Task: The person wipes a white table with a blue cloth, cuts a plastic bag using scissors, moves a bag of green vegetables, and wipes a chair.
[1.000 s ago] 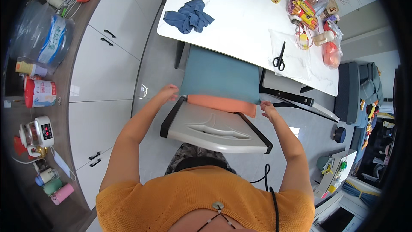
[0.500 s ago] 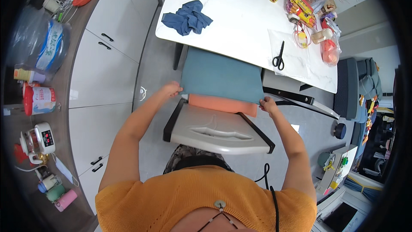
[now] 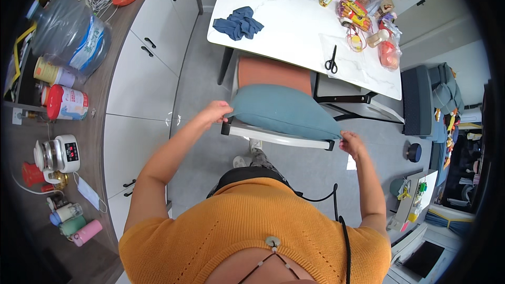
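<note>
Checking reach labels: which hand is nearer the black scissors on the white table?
Right. The right hand grips the teal cushion's right end, below the scissors. The left hand holds the cushion's left end, farther off.

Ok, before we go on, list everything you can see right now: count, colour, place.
cushion: one, teal, on the chair back, held at both ends
chair: one, orange seat, pushed against the table
table: one, white marble, top centre
cloth: one, blue, crumpled on the table's left
scissors: one, black, on the table's right
jars and packets: several, mixed colours, table's far right
water jug: one, clear, on the left counter
kettle: one, white, left counter
tins: two, red and yellow, left counter
left hand: grips the cushion's left end
right hand: grips its right end
</note>
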The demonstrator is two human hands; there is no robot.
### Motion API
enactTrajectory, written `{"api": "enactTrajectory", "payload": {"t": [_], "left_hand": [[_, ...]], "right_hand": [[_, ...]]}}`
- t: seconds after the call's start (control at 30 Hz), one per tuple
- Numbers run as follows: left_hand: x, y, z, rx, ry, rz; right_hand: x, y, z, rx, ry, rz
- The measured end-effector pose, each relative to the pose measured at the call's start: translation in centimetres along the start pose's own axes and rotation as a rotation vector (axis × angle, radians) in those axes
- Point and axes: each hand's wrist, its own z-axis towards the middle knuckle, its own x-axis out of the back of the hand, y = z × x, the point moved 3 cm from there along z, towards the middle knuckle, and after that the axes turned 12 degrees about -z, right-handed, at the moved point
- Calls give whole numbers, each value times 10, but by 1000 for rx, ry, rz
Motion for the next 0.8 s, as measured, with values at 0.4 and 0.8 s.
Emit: {"api": "enactTrajectory", "payload": {"t": [0.4, 0.8], "left_hand": [[-19, -46, 0, 242, 169, -598], [-22, -51, -3, 206, 86, -962]], "right_hand": [[-47, 22, -10, -168, -440, 398], [-68, 25, 0, -147, -268, 783]]}}
